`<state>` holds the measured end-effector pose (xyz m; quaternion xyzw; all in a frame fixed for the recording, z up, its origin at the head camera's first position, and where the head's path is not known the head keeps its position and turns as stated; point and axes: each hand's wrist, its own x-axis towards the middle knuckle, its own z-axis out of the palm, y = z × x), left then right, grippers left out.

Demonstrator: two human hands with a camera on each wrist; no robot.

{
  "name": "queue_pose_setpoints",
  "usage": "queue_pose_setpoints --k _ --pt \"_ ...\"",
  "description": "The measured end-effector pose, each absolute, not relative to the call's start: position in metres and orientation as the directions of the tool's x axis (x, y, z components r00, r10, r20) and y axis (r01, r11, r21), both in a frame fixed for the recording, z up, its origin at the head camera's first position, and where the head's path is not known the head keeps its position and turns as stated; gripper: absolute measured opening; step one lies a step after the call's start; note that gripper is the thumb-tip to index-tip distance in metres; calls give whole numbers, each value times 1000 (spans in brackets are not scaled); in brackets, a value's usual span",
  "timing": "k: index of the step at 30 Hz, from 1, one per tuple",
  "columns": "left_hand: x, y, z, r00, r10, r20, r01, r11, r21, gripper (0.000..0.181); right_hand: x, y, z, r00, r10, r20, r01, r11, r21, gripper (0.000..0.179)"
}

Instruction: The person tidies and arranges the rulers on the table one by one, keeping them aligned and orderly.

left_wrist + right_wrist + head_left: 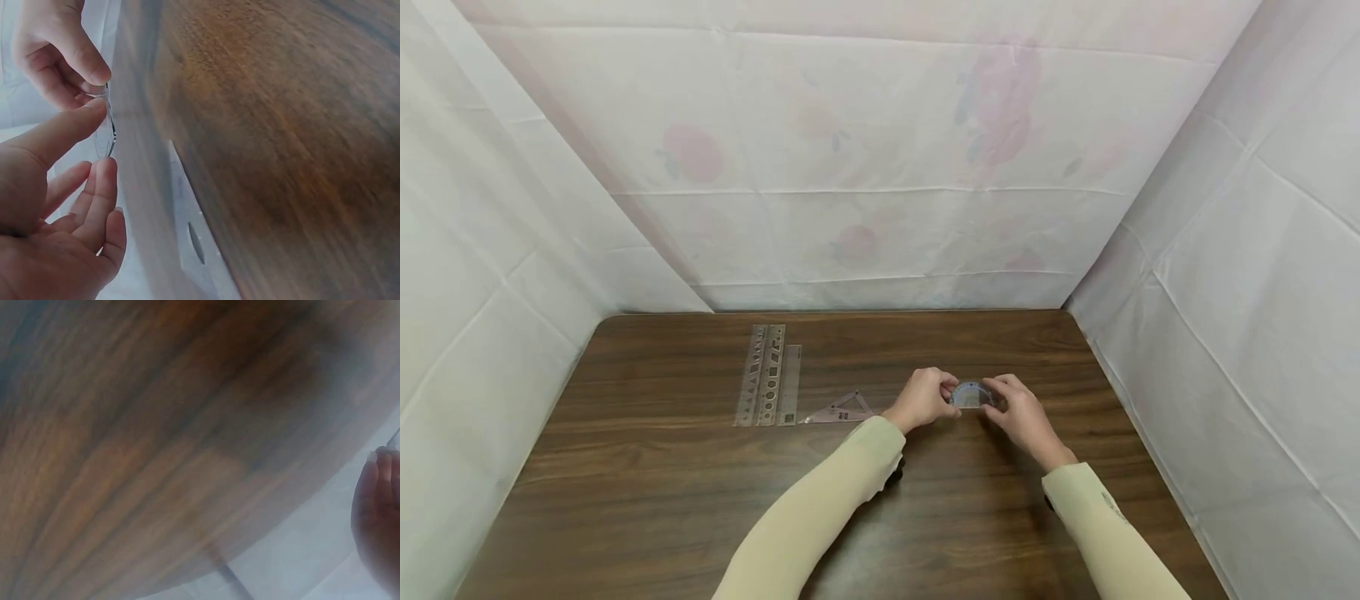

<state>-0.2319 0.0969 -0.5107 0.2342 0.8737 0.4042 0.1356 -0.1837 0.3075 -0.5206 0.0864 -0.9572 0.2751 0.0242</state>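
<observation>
A small clear protractor (972, 394) with a bluish arc is held between my two hands above the right part of the table. My left hand (925, 397) pinches its left end; in the left wrist view the thumb and fingertips close on its thin edge. My right hand (1019, 412) pinches the opposite end with thumb and fingers. That same protractor (105, 140) appears almost edge-on in the left wrist view. The right wrist view catches only part of a hand (378, 512) at its right border. Left of my left hand lies a clear set square (835, 414), partly covered by that hand.
Three clear rulers stand side by side farther left: two stencil rulers (750, 379) (771, 379) with cut-out shapes and a plain one (791, 387). The dark wooden table (647, 483) meets pale cloth walls (865, 150) at the back and sides.
</observation>
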Motion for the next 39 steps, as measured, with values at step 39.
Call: queue_pose_setpoints --k 39 --pt "-216 95 -531 -829 553 -90 413 711 569 65 -188 306 -545 -988 -155 -4 -137 880 -456 51"
